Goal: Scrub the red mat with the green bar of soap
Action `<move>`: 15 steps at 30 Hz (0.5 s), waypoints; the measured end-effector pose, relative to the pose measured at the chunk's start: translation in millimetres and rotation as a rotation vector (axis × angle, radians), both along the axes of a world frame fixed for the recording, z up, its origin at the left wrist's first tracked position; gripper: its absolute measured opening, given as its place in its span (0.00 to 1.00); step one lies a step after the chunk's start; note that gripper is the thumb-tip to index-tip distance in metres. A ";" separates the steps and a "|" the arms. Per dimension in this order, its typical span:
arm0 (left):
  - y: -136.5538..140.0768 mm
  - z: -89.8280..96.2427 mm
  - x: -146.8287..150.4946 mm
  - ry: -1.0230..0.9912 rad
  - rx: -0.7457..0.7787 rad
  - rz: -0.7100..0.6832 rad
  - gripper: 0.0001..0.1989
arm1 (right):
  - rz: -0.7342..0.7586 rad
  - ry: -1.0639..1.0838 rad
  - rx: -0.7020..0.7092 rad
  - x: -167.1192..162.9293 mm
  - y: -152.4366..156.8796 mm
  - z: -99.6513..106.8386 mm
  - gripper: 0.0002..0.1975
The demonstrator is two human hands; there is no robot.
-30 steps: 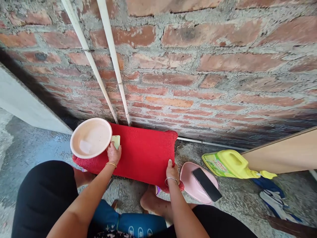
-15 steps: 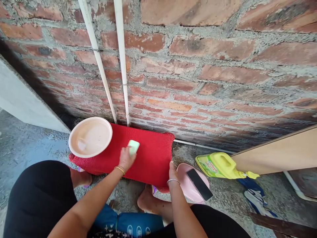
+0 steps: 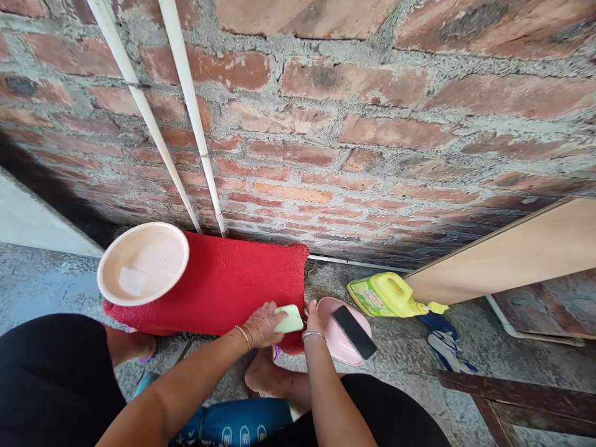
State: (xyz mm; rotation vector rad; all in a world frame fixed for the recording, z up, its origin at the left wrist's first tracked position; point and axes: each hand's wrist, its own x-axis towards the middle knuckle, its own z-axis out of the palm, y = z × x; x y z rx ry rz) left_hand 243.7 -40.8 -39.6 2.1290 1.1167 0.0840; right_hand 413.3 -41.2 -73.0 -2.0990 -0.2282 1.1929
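Note:
My left hand (image 3: 265, 325) is closed around a pale green bar of soap (image 3: 289, 318), low over the right part of a red cloth (image 3: 233, 267). The cloth lies spread over a low, long support, with rough, fuzzy edges. At the cloth's right edge, my right hand (image 3: 315, 320) is closed on the border, its fingers partly hidden. A pale pink basin (image 3: 184, 267) stands on the cloth's left end, with some water in it.
A pink plastic piece (image 3: 333, 338) with a black phone (image 3: 354, 333) on it sits right of the cloth. Beyond lies a yellow detergent bottle (image 3: 388, 295). White pipes (image 3: 190, 118) run down the brick wall (image 3: 298, 152). A wooden board (image 3: 512, 254) leans at right.
My left hand has carried the soap rightward and nearer to me, close to my right hand. My right hand stays at the cloth's edge. The view has shifted slightly right.

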 end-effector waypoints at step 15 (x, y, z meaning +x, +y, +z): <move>61.7 10.5 1.3 0.077 -0.009 0.473 0.24 | -0.003 0.118 -0.020 3.8 -3.5 -2.9 0.36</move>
